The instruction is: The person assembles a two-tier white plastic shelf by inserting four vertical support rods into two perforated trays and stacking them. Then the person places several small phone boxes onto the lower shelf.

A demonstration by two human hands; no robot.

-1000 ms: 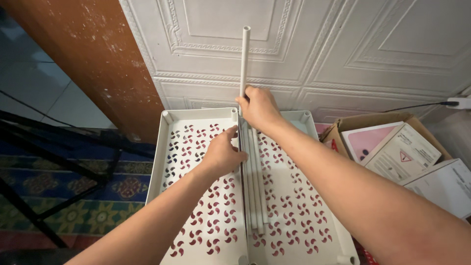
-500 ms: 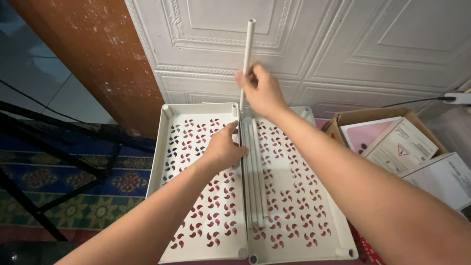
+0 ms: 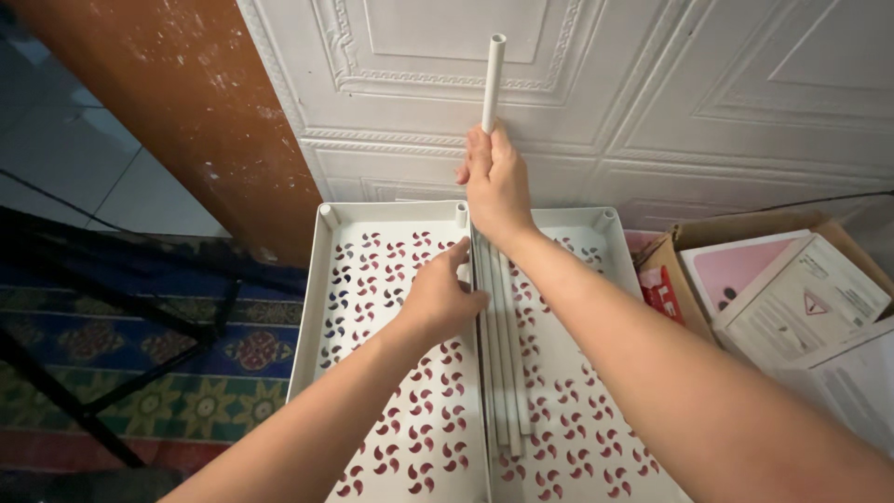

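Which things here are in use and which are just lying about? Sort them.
In use: right hand gripping the upright white tube; left hand on the left perforated tray; right perforated tray; loose tubes.
Lying about: cardboard box; patterned rug.

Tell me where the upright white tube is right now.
In the head view, the upright white tube stands top centre against the white panelled wall, gripped by the right hand above the two perforated trays.

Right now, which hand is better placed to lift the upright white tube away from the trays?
The right hand: it is closed around the upright white tube. The left hand rests on the left perforated tray, beside the lying tubes, holding nothing.
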